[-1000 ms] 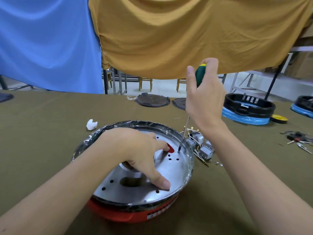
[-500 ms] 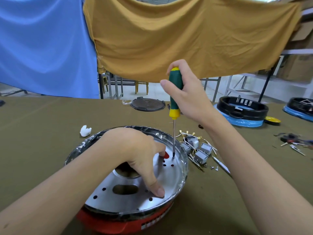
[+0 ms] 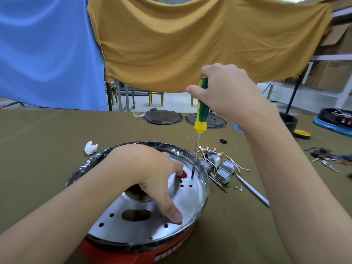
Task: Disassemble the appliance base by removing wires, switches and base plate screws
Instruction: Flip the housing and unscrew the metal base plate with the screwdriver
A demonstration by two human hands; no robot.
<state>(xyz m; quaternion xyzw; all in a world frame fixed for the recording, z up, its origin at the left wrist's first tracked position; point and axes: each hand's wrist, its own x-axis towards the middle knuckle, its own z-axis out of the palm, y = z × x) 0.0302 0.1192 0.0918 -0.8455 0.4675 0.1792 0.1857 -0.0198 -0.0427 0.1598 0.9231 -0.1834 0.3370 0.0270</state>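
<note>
The right hand (image 3: 226,92) is gripping the screwdriver (image 3: 201,109) upright on a base plate (image 3: 186,199) screw — the left hand (image 3: 150,174) is pressing flat, holding nothing; next, steady turning.

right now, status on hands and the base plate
Right hand gripping screwdriver upright, tip on a base plate screw. Left hand pressing plate, steadying it. Removed switches lie beside; nothing blocking.
</note>
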